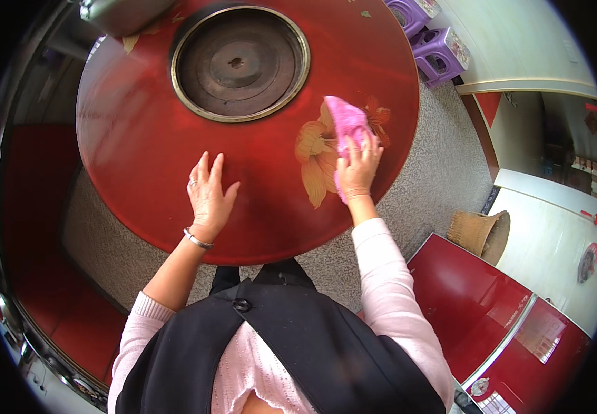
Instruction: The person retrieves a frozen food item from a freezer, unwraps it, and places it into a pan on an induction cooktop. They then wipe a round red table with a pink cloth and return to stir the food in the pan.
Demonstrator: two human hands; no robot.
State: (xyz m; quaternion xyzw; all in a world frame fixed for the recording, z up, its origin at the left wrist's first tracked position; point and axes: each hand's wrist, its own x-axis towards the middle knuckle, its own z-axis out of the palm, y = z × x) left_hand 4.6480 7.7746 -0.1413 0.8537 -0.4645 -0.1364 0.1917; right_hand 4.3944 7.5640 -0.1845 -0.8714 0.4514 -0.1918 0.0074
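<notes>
A round red tabletop [257, 207] with painted yellow and orange flowers fills the space before me. On its right part, my right hand [358, 168] presses a pink cloth [347, 119] over the flower pattern, fingers spread on the fabric. My left hand [209, 191] is over the near left part of the tabletop with fingers apart and nothing in it; whether it touches the surface I cannot tell. Beyond both hands, a round dark metal plate [262, 93] with a small central hole sits sunken inside a brass-coloured ring [254, 118].
A metal pot [122, 15] stands at the table's far left. Purple plastic stools [438, 57] are beyond its right edge, by a pale wall. A woven basket [472, 235] and a glossy red cabinet [464, 305] are at right. Speckled grey floor [443, 145] surrounds the table.
</notes>
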